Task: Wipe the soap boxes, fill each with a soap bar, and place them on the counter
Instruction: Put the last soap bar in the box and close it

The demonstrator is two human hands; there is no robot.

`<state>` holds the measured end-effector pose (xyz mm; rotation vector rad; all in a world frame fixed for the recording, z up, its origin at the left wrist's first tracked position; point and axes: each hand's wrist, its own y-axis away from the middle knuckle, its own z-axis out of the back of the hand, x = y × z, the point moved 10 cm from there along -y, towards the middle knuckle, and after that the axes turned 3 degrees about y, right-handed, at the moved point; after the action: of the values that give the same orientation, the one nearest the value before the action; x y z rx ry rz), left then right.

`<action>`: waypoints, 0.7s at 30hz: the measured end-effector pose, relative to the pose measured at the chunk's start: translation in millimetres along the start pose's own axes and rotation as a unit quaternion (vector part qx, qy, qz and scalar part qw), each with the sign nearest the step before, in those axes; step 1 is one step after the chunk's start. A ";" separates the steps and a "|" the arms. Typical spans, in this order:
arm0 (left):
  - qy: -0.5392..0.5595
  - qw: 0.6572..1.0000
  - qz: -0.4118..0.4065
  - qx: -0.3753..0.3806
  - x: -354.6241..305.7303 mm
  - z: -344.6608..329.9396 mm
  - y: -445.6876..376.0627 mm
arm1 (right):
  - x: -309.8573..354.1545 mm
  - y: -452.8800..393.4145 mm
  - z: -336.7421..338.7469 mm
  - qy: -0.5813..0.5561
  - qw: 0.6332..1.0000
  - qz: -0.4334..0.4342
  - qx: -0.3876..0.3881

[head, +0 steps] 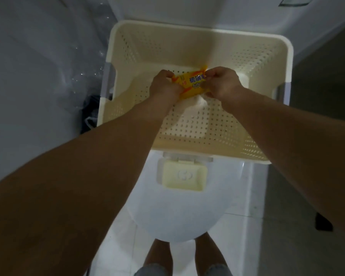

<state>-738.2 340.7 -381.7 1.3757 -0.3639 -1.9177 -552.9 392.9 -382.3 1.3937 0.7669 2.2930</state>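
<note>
A yellow wrapped soap bar (191, 83) with blue lettering is held above the cream perforated basket (187, 40). My left hand (163, 86) grips the packet's left end. At the right end my right hand (221, 81) pinches the wrapper. A white cloth (189, 114) lies crumpled on the basket floor under my hands. An open cream soap box (182, 177) sits on the white toilet lid (179, 216), just in front of the basket; nothing lies in it.
The basket rests on the back of the toilet. A dark bag (90, 114) sits on the floor to its left, beside a grey wall. White floor tiles (237, 236) lie around the toilet, and my legs (185, 255) stand at its front.
</note>
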 end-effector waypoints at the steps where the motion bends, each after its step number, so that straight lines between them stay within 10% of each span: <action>1: 0.009 1.000 -0.004 0.001 0.3 0.4 3.2 | -1.9 2.3 2.4 -0.017 1.000 -0.006 -0.010; 21: 0.047 0.978 -0.201 -0.026 -48.6 68.6 179.1 | 21.8 199.2 70.2 -0.109 0.987 0.073 -0.092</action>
<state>-721.5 238.9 -212.8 1.5896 0.0167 -2.1538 -503.7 265.6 -219.6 1.6230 0.3877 2.2016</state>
